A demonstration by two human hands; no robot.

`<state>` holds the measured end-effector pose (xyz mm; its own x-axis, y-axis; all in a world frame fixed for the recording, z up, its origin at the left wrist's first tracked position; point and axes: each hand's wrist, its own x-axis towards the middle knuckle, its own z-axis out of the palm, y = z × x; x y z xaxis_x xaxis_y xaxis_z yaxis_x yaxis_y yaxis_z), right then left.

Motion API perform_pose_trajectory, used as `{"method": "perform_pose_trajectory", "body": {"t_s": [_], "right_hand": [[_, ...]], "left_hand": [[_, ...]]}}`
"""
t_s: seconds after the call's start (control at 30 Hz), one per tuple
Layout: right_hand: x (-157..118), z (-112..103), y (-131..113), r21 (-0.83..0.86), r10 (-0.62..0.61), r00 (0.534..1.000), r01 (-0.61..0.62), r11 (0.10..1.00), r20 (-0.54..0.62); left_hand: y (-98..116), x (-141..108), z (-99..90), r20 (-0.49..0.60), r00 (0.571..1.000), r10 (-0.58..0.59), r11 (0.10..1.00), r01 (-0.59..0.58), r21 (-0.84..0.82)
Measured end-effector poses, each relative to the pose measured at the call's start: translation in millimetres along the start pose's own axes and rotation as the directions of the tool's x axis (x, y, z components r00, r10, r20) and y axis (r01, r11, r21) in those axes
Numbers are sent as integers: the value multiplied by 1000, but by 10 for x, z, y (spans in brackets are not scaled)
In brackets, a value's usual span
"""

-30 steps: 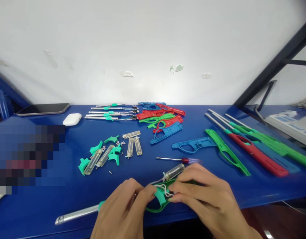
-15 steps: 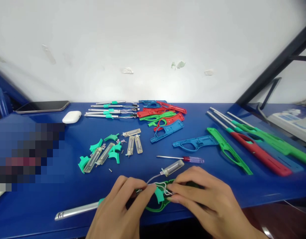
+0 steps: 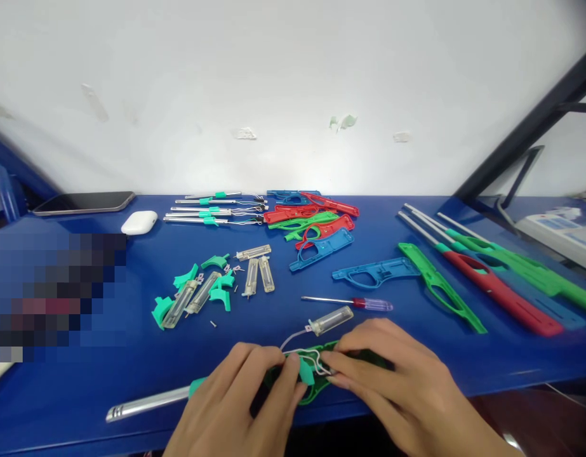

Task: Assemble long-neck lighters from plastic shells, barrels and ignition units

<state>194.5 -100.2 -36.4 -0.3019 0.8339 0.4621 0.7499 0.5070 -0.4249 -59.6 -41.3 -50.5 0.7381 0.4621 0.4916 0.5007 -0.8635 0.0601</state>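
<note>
By the near table edge [image 3: 131,433], left hand [image 3: 245,387] pinches teal trigger [image 3: 306,372], right hand [image 3: 397,368] white wires [image 3: 317,364] (screwdriver [image 3: 371,304] close beyond).

Blue tabletop [image 3: 264,324] reads smooth and glossy on my remote feed. Metal tube [image 3: 147,404], shiny. Green shell [image 3: 317,391], smooth plastic; teal piece [image 3: 306,373], matt plastic. Reservoir [image 3: 332,320], clear plastic. Screwdriver handle [image 3: 372,304], glossy translucent plastic. Wall [image 3: 293,70] I see matt, with rough patches [image 3: 247,134].

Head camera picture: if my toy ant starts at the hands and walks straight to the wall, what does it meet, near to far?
Green plastic shell between bare left hand and bare right hand, clear oblong plastic tank, screwdriver with red-and-purple handle, pile of red, green and blue plastic shells, white wall.
</note>
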Motion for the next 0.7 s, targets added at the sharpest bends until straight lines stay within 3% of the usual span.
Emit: {"method": "perform_pose_trajectory", "body": {"t_s": [0.2,0.4,0.6,0.7], "right_hand": [[-52,18,-12,-87,-53,998,54,995,12],[-7,-37,-35,-92,-136,983,126,988,-120],[31,-111,-78,-56,-96,992,92,994,-80],[14,-144,-27,-78,-82,987,71,994,-138]], "left_hand": [[1,6,10,-3,1000,6,999,-6,36],[26,19,18,-19,1000,-3,999,4,37],[114,111,67,-146,981,-128,992,124,-36],[120,142,82,-171,975,-144,989,138,-44]]}}
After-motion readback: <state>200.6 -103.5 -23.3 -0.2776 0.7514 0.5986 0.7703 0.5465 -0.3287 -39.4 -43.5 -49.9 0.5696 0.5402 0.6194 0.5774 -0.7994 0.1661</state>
